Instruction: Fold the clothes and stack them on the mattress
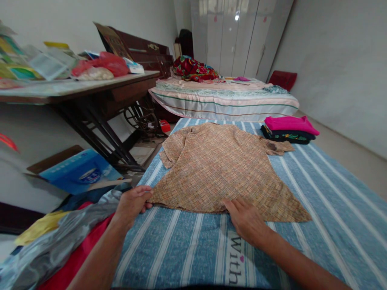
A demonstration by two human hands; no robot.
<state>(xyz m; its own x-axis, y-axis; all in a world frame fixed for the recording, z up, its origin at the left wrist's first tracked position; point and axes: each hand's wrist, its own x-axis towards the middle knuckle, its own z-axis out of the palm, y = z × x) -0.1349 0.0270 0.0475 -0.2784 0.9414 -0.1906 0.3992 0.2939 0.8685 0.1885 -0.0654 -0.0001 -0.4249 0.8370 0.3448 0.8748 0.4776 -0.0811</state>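
A tan checked short-sleeved shirt [217, 169] lies spread flat on a blue-and-white striped bed sheet [193, 249], its hem toward me. At the hem's left corner, my left hand [135, 203] pinches the cloth between thumb and fingers. My right hand [244, 217] is at the middle of the hem, fingers on top of the cloth and thumb at its edge, closed on it. The right sleeve has a dark patch near its end.
Folded clothes [288, 131], pink on top, are stacked at the far right of the sheet. Loose clothes [69, 237] lie at left. Beyond stand a sewing-machine table [121, 86] with bags, a blue box [84, 171] and another bed [229, 100].
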